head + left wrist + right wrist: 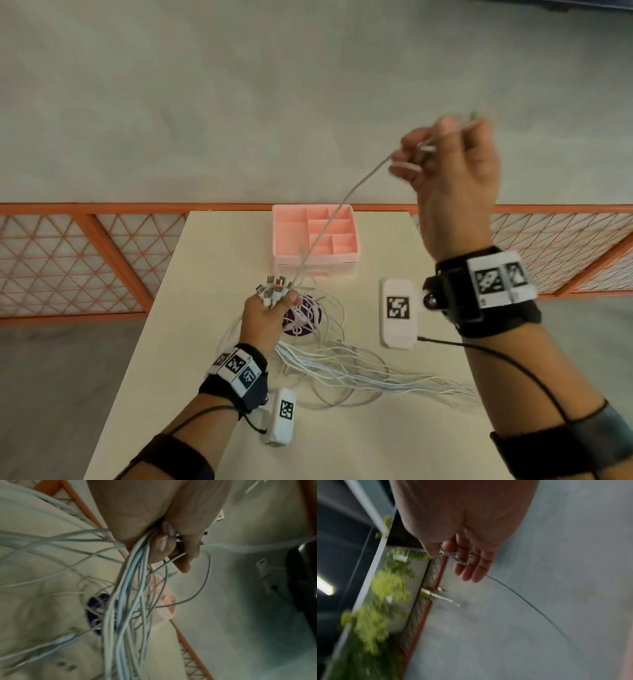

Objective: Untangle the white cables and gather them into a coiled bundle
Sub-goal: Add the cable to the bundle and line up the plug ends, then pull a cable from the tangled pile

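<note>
Several white cables [346,370] lie tangled on the beige table [191,342], trailing right toward its edge. My left hand [265,317] grips a bunch of them just below their plugs [274,289], which stick up above the fist; in the left wrist view the strands [130,588] hang down from the curled fingers [164,545]. My right hand [445,161] is raised high above the table's far right and pinches the plug end of a single cable [329,226] between thumb and forefinger. That cable runs taut down to the left hand. The other right fingers [476,566] are loosely extended.
A pink divided tray [315,236] stands at the table's far edge, behind the taut cable. A purple round disc [301,318] lies under the cable loops. An orange mesh railing [102,257] runs behind the table.
</note>
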Tool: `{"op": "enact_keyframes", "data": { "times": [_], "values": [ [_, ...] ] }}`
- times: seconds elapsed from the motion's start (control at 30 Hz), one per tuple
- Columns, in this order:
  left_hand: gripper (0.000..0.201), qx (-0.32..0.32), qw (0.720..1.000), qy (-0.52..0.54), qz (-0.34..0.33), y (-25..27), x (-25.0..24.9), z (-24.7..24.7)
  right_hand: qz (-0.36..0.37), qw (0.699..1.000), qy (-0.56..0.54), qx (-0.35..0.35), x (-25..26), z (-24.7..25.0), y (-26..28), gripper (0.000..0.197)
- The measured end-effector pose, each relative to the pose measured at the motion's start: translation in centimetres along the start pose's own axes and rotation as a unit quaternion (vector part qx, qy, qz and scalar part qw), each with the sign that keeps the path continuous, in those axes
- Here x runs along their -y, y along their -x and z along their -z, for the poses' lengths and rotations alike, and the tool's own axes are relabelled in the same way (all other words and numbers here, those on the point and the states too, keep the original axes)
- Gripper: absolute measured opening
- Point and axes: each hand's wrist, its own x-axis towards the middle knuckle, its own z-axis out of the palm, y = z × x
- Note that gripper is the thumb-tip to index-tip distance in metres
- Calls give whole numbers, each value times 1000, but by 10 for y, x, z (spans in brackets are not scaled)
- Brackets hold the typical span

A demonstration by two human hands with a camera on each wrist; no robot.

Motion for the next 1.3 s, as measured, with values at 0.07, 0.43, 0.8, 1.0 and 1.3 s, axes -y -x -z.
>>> {"op": "enact_keyframes", "data": {
  "times": [0.07,0.43,0.8,1.0,1.3],
  "values": [
    [20,-3,1000,18,-8,-4,-12,-5,-6,976,208,65,-29,7,13,14],
    [12,55,996,49,-58,0,-70,-26,-205,872,334,292,-125,7,98,21],
    [25,7,999,43,-22,-1,-30,-11,-224,923,234,207,-115,-9,68,12],
    [3,24,998,-23,-49,-3,-22,-7,-217,938,163,214,-82,-29,52,15],
    [10,-88,984,-154,32,-25,22,22,-131,983,-84,94,-19,-32,8,16]
  ]
}}
